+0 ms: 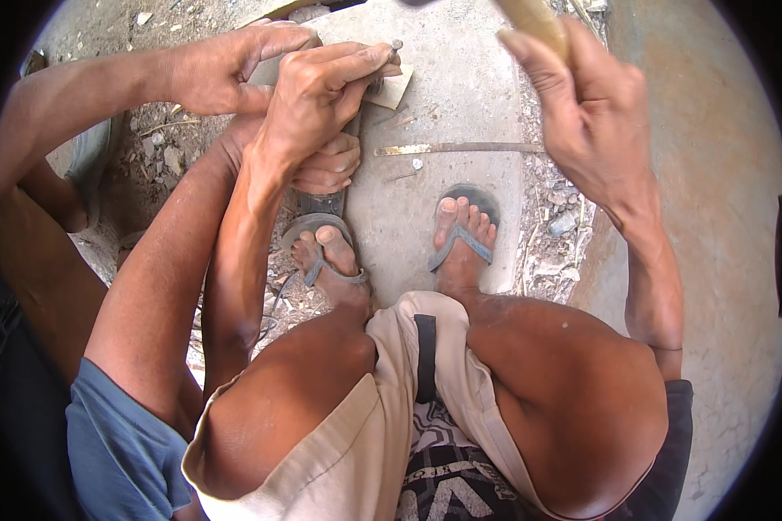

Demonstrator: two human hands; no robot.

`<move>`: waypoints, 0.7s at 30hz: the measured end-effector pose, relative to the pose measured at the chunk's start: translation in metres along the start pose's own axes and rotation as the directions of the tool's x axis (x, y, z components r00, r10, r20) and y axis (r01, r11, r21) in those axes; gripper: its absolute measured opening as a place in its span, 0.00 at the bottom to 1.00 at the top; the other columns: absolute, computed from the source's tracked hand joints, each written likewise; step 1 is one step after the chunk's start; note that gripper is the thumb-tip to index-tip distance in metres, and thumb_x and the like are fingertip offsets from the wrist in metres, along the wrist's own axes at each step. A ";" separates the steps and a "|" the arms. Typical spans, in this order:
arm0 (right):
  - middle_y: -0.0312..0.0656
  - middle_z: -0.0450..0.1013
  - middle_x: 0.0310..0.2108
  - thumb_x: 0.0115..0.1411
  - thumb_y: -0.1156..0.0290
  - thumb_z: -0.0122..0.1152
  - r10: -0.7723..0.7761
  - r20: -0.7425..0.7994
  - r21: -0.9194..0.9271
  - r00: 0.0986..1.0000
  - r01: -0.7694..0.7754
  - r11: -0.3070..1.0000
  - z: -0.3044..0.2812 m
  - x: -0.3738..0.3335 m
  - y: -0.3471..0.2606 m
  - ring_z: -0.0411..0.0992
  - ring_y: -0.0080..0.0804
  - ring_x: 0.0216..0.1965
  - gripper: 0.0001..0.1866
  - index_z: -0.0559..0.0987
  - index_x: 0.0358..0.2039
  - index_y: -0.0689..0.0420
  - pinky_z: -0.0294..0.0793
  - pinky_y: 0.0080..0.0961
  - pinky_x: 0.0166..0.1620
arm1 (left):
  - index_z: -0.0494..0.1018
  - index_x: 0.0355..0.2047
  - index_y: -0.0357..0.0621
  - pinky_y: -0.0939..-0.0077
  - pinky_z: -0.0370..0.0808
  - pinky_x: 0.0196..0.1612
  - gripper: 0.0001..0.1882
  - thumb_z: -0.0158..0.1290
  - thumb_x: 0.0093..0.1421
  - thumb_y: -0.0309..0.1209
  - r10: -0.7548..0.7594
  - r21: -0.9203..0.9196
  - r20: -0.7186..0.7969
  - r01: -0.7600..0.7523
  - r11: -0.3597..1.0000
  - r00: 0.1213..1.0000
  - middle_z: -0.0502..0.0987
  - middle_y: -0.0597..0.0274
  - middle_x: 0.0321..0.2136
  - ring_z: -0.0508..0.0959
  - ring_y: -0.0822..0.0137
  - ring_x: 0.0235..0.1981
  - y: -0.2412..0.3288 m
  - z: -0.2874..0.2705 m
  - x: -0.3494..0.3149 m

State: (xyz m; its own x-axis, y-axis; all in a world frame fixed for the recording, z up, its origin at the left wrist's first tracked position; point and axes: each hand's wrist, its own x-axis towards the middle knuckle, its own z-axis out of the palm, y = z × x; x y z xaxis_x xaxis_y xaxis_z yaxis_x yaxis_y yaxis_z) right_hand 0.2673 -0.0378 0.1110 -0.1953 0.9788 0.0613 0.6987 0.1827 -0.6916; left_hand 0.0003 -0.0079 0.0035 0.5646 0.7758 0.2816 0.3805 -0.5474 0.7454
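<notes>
My left hand (pixel 321 91) is closed in a pinch on a metal pin with a round head (pixel 397 45), held over a small pale flat piece (pixel 394 89). Raised at the upper right, my right hand (pixel 595 117) is wrapped round the wooden handle of a hammer (pixel 537 26); the upper edge cuts off most of its head. Another person's hand (pixel 226 69) reaches in from the left, just beside my left hand. That person's other hand (pixel 330 165) is a fist below my left wrist; what it grips is mostly hidden.
A thin flat metal strip (pixel 460 148) lies across the concrete slab (pixel 426 230) between my sandalled feet (pixel 465 230) and the work. Gravel and rubble (pixel 552 234) line the slab's right edge, with a smooth floor (pixel 721 260) beyond. The other person's legs are at left.
</notes>
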 end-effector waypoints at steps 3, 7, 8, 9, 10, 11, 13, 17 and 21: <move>0.26 0.67 0.18 0.74 0.64 0.60 0.033 -0.235 0.120 0.971 -0.005 0.993 -0.003 0.003 -0.008 0.60 0.13 0.17 0.12 0.80 0.37 0.58 0.56 0.16 0.20 | 0.84 0.45 0.41 0.70 0.84 0.36 0.13 0.60 0.60 0.16 -0.027 -0.028 0.002 0.027 0.999 1.000 0.87 0.55 0.36 0.88 0.58 0.34 0.001 -0.002 -0.001; 0.28 0.65 0.16 0.74 0.65 0.59 0.052 0.108 -0.051 0.993 -0.046 0.998 0.007 -0.009 -0.001 0.60 0.14 0.16 0.11 0.82 0.39 0.59 0.56 0.19 0.19 | 0.84 0.44 0.41 0.70 0.84 0.35 0.13 0.60 0.60 0.17 -0.023 -0.041 0.013 0.023 0.999 1.000 0.87 0.54 0.36 0.88 0.58 0.34 0.001 0.001 0.000; 0.34 0.67 0.15 0.73 0.65 0.60 0.037 0.134 -0.068 0.990 -0.029 0.997 0.006 -0.008 0.002 0.63 0.21 0.14 0.11 0.80 0.37 0.60 0.59 0.24 0.18 | 0.84 0.44 0.41 0.70 0.84 0.35 0.13 0.60 0.60 0.17 -0.029 -0.049 0.020 0.030 0.998 0.999 0.87 0.54 0.36 0.88 0.57 0.34 0.000 0.002 0.000; 0.40 0.69 0.14 0.72 0.66 0.61 0.018 0.161 -0.080 0.987 -0.005 0.997 0.006 -0.004 0.005 0.66 0.28 0.12 0.12 0.79 0.35 0.61 0.61 0.29 0.17 | 0.84 0.44 0.41 0.70 0.84 0.35 0.13 0.60 0.60 0.16 -0.016 -0.031 0.016 0.016 0.999 1.000 0.87 0.54 0.36 0.88 0.57 0.34 0.000 0.002 0.000; 0.47 0.71 0.13 0.71 0.66 0.61 -0.001 0.189 -0.091 0.982 0.019 0.996 0.007 0.000 0.008 0.69 0.35 0.11 0.12 0.77 0.33 0.61 0.63 0.35 0.15 | 0.84 0.45 0.40 0.70 0.84 0.35 0.13 0.59 0.60 0.16 -0.002 -0.013 0.012 0.003 1.000 1.000 0.87 0.54 0.36 0.88 0.57 0.34 -0.001 0.001 0.000; 0.44 0.69 0.11 0.73 0.66 0.59 -0.058 0.056 -0.014 0.997 0.059 0.998 0.013 -0.001 0.010 0.68 0.30 0.10 0.13 0.77 0.32 0.61 0.62 0.35 0.15 | 0.84 0.45 0.40 0.70 0.84 0.35 0.13 0.59 0.60 0.16 0.011 0.005 0.008 -0.011 1.000 1.000 0.87 0.54 0.36 0.88 0.57 0.33 -0.001 0.000 0.000; 0.36 0.68 0.13 0.73 0.65 0.60 -0.071 -0.073 0.022 0.995 0.073 0.997 0.011 0.003 0.004 0.64 0.22 0.13 0.11 0.81 0.37 0.60 0.59 0.29 0.17 | 0.84 0.44 0.40 0.71 0.84 0.35 0.13 0.59 0.60 0.16 -0.022 0.016 0.032 0.022 1.000 0.999 0.87 0.54 0.36 0.88 0.57 0.33 0.002 0.000 0.001; 0.28 0.70 0.20 0.76 0.67 0.56 0.003 -0.265 0.023 0.964 0.004 1.000 0.006 0.021 -0.019 0.63 0.13 0.19 0.14 0.77 0.34 0.63 0.60 0.19 0.21 | 0.84 0.44 0.40 0.71 0.84 0.34 0.12 0.59 0.61 0.16 -0.059 -0.001 0.024 0.059 0.998 0.998 0.87 0.55 0.36 0.88 0.58 0.33 0.002 0.002 0.000; 0.31 0.71 0.18 0.74 0.65 0.59 0.007 -0.085 0.149 0.996 0.005 0.989 0.000 -0.003 0.011 0.63 0.16 0.16 0.12 0.81 0.39 0.60 0.58 0.22 0.19 | 0.84 0.43 0.39 0.71 0.84 0.35 0.12 0.59 0.61 0.16 -0.043 -0.017 0.011 0.043 0.999 0.999 0.87 0.55 0.35 0.88 0.59 0.33 0.005 0.001 0.005</move>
State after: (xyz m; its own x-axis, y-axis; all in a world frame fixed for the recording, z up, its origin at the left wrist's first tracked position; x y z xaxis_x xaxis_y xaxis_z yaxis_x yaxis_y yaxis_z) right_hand 0.2752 -0.0389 0.1032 -0.1309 0.9844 0.1173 0.5875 0.1723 -0.7906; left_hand 0.0058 -0.0072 0.0077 0.5559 0.7951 0.2424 0.3918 -0.5078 0.7673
